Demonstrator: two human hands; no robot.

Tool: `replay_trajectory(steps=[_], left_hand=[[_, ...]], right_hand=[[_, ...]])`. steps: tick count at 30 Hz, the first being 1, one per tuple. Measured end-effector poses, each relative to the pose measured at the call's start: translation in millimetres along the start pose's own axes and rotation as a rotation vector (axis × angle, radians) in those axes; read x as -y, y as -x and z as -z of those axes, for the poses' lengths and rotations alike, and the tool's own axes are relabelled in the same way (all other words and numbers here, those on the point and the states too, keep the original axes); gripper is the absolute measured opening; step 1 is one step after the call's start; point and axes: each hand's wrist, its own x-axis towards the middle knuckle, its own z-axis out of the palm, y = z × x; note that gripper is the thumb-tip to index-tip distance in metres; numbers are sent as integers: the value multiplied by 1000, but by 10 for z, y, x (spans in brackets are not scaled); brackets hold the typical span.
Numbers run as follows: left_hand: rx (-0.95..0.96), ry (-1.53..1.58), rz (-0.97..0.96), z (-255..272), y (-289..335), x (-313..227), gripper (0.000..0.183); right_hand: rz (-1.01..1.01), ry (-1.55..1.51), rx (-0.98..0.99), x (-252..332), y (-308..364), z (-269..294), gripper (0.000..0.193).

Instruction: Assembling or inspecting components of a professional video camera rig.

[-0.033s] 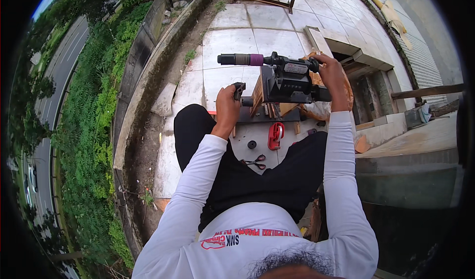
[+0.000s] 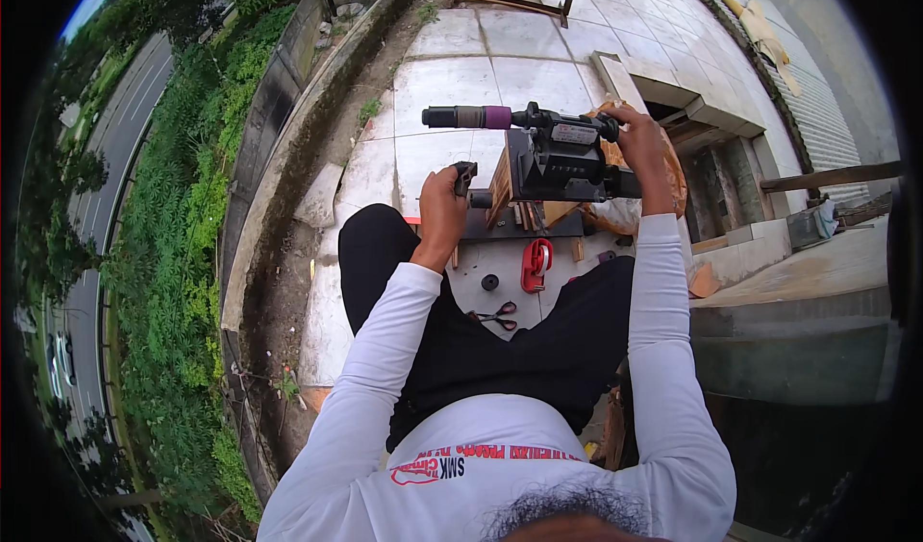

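Tiled floor: pale slabs (image 2: 447, 86) with dark joints, stained, from upper centre down past the seated person's knees.
Greenery: dense shrubs (image 2: 163, 254) down the left of the frame.
Road: grey, marked with pale lines (image 2: 130, 110), beyond the shrubs at far left.
Wall: low, curved, weathered concrete (image 2: 252, 244), between greenery and tiles.
Recess: sunken opening (image 2: 711, 191) with pale raised edges, right of centre.
Roof sheet: corrugated, grey (image 2: 822, 95), upper right.
Machine: black, boxy body (image 2: 569, 167), just above and right of frame centre; a shaft wrapped in purple and brown (image 2: 481, 116) points left from its top.
Bench: low, dark top (image 2: 481, 227), at centre, below the machine.
Right hand: at the machine's upper right end (image 2: 642, 143), fingers bent over it; cannot tell how firmly they close.
Left hand: left of the machine (image 2: 440, 206), closed around a small dark object (image 2: 465, 177); kind unclear.
Tape dispenser: red (image 2: 534, 265), on the tiles below centre.
Scissors: dark handles (image 2: 500, 315), between the thighs, lower centre.
Spool: small, round, black (image 2: 490, 282), on the tiles just above the scissors.
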Motion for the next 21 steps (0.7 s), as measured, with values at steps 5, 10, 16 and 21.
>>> replay_trajectory(steps=[5, 10, 16, 21], left_hand=[[-3, -20, 27, -8, 17, 22, 26], [-5, -2, 10, -6, 2, -43, 28], [-9, 13, -9, -14, -6, -34, 30], [90, -79, 58, 4, -4, 36, 38]], right_hand=[[-96, 116, 66, -115, 125, -265, 20], [-122, 27, 8, -255, 500, -419, 20], [-61, 75, 48, -226, 902, -343, 28], [-22, 100, 73, -22, 1020, -61, 28]])
